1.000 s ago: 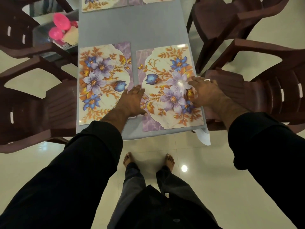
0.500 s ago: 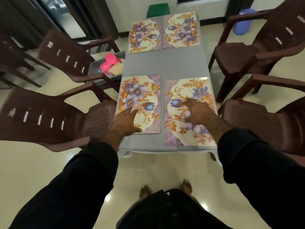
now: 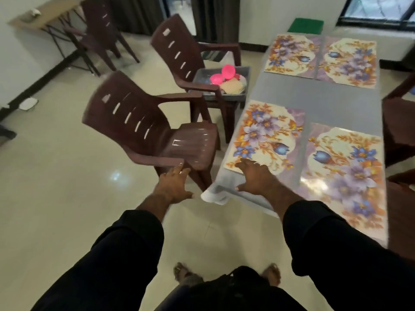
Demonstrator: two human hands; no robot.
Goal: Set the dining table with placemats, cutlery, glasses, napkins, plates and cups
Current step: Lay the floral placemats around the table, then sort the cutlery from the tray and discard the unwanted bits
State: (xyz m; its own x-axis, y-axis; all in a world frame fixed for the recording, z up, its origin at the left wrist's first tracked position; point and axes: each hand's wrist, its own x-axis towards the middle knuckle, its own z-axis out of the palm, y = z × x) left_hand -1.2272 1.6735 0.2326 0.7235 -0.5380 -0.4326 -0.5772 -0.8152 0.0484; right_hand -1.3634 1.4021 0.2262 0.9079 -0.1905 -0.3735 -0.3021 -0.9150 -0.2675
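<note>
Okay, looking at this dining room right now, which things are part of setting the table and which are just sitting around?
Part of the job:
- four floral placemats, e.g. near left, laid on the table
- grey tray on a chair, holding pink cups and cream-coloured items
- right hand at the near placemat's edge
- left hand

Just sitting around:
- near brown chair
- folding table
- green stool

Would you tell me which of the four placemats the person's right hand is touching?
The near-left placemat: the right hand rests its fingers on its near edge. The other three lie untouched.
</note>
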